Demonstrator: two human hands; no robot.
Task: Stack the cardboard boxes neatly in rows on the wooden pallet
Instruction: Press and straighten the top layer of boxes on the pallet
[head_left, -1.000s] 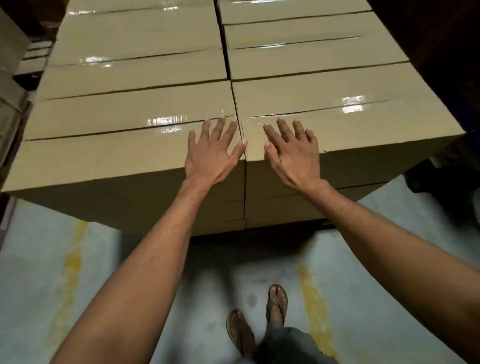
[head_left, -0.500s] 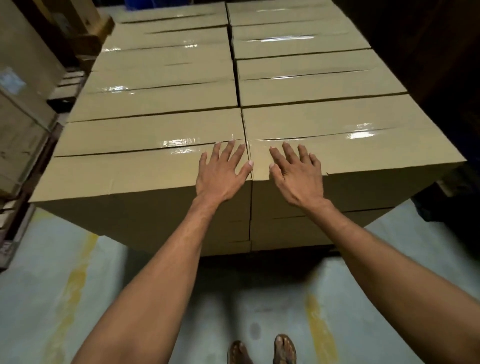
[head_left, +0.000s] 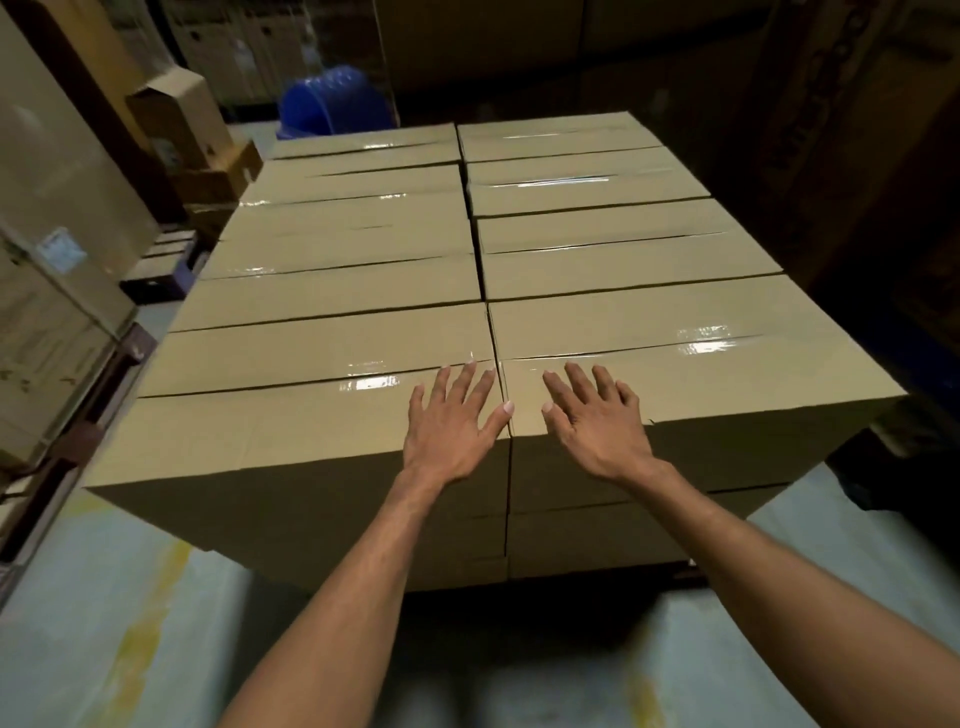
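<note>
Cardboard boxes stand in two columns, several layers high, in the middle of the head view. Whatever carries the stack is lost in shadow. Each box lies with its long axis left to right, and the glossy tape on each lid follows that axis. The seam between the columns runs straight away from the person.

Left grip: arm stretched forward, palm down, fingers straight and spread, pointing away and slightly right. It lies over the near edge of the near-left box, thumb tip at the seam. Nothing held.

Right grip: arm reaching in from lower right, palm down, fingers straight and spread, pointing away and slightly left, over the near edge of the near-right box. Nothing held.

Whether either palm presses on its lid cannot be told. The two grips are near each other but apart, one either side of the seam.

Surroundings: grey floor with yellow marks; more cartons at left; blue bin beyond the stack's far end.
</note>
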